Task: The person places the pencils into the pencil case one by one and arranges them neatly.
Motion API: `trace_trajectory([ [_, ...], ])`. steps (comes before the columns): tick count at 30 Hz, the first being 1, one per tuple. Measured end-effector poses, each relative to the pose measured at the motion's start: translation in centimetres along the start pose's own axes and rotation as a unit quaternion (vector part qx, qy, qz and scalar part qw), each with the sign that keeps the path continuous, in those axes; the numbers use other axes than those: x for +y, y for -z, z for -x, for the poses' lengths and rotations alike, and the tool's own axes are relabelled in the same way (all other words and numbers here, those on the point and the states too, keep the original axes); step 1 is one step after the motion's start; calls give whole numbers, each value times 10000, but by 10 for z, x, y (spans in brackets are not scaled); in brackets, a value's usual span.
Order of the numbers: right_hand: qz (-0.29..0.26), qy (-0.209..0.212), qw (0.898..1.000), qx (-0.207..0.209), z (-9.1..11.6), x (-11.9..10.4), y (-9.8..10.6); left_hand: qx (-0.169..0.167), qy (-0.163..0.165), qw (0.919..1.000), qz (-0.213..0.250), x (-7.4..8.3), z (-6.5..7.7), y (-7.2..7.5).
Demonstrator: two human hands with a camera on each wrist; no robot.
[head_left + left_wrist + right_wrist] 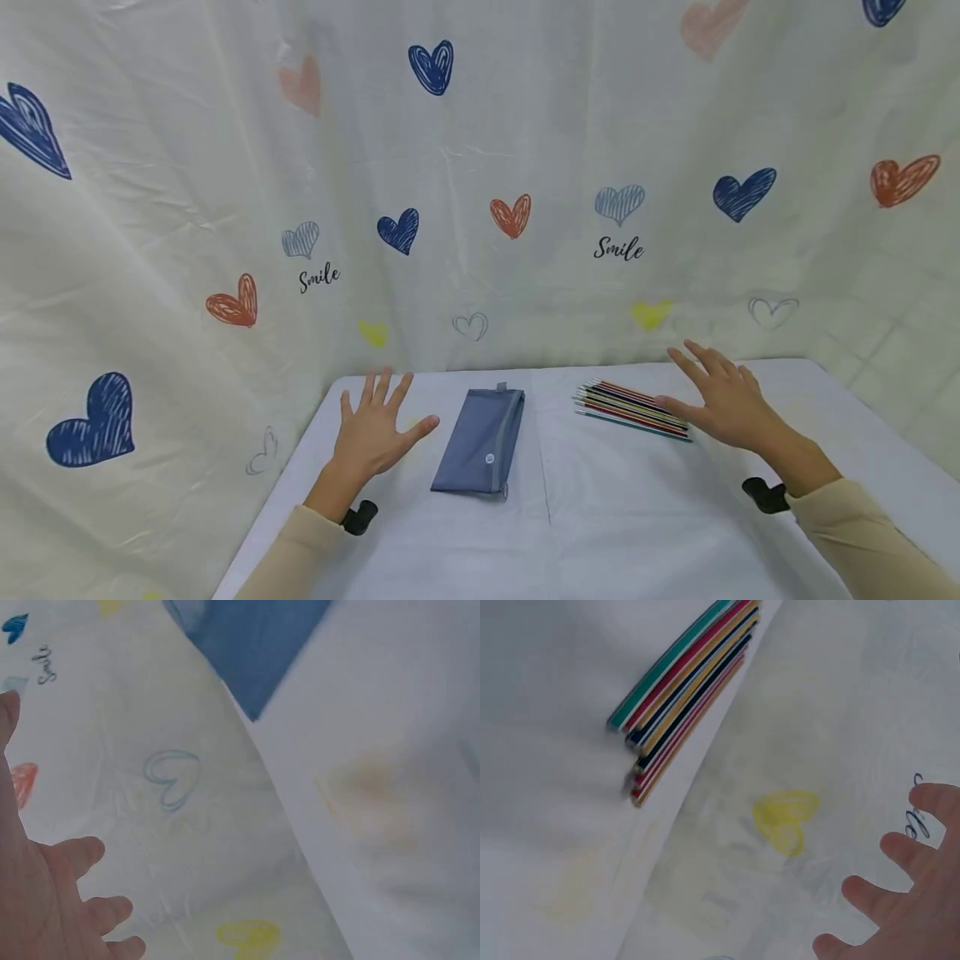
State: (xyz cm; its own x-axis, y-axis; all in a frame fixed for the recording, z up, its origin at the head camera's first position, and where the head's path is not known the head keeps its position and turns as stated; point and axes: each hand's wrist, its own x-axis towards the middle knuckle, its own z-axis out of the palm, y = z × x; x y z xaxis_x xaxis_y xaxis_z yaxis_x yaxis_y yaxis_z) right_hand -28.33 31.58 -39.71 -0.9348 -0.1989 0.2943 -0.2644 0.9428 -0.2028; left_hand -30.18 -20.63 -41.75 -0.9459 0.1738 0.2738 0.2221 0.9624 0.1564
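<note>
Sleeves, left hand, right hand, fingers splayed, pouch, room, pencils, table edge beyond

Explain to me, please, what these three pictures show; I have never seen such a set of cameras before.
There is no robot here, only a person's bare left hand and right hand. The widest picture comes from a camera worn on the head, looking forward and down. The other two come from cameras on the wrists, so each shows part of one hand from close by.

On the white table lie a blue pouch, nearer the left hand, and a row of coloured pencils, beside the right hand. Behind hangs a pale curtain printed with hearts.

Nothing is in the grip of either hand: the fingers are spread.
</note>
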Motion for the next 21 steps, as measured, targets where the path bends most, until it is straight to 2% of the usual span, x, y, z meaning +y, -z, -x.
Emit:
trace_trajectory([
  [5,-430,320,9981,304,1,-19,-7,392,-332,9984,243,19,8,-8],
  [8,-713,507,9950,477,0,-23,-12,783,-611,9937,512,30,12,-11],
  [10,-904,605,9926,540,-2,-25,-16,1184,-867,9865,728,37,12,-14],
  [13,-1204,587,9896,520,-8,-27,-22,1725,-1225,9700,1196,46,9,-20],
  [15,-1397,501,9879,440,-13,-28,-27,1957,-1364,9586,1552,51,5,-26],
  [17,-1560,401,9862,383,-18,-30,-32,2072,-1388,9497,1896,54,0,-34],
  [21,-1811,300,9826,297,-26,-29,-44,1972,-1085,9398,2572,58,-5,-49],
])
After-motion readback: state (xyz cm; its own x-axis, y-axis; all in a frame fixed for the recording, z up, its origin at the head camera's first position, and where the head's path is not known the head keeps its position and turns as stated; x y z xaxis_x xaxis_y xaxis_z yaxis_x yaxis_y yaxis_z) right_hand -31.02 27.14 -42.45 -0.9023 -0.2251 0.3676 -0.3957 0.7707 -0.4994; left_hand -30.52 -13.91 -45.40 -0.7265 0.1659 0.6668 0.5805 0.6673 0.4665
